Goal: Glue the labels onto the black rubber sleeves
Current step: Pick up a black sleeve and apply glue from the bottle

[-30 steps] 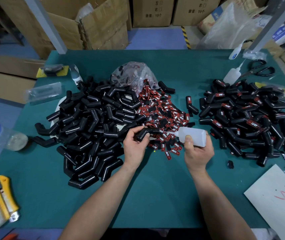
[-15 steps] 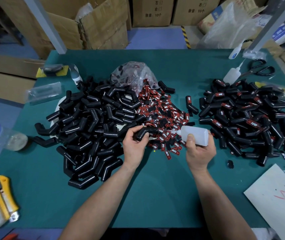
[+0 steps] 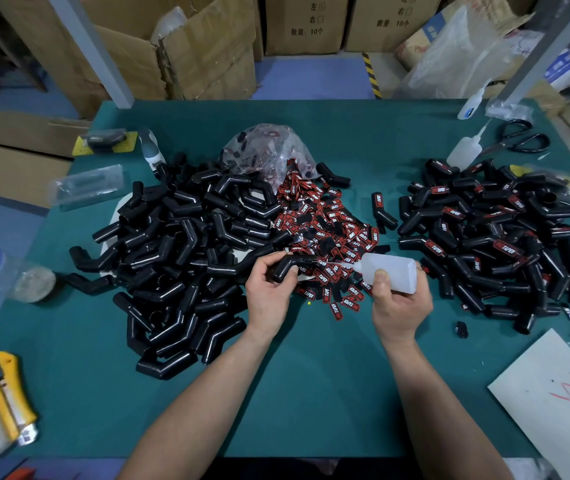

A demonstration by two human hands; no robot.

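Green-topped table (image 3: 311, 393), viewed from the head camera. Left hand (image 3: 268, 299): fingers and thumb curled round one bent black rubber sleeve (image 3: 292, 266), held just above the near edge of the label pile (image 3: 325, 230), its free end pointing right. Right hand (image 3: 398, 306): fingers wrapped round a translucent glue bottle (image 3: 392, 271), thumb pressed on its near side; the bottle lies almost level with its nozzle aimed left, the tip at or just beside the sleeve's right end; actual contact cannot be made out. The red-and-black labels lie loose in the table centre, spilling from a clear plastic bag (image 3: 266, 150) behind them. To the left, a large heap of unlabelled sleeves (image 3: 179, 244); to the right, a heap of labelled sleeves (image 3: 495, 230), each showing a red tag. One labelled sleeve lies alone (image 3: 382, 209) between the labels and the right heap. A second glue bottle (image 3: 463, 152) and scissors (image 3: 522, 140) sit at far right; a yellow utility knife (image 3: 6, 393) at near left; white paper (image 3: 553, 403) at near right.
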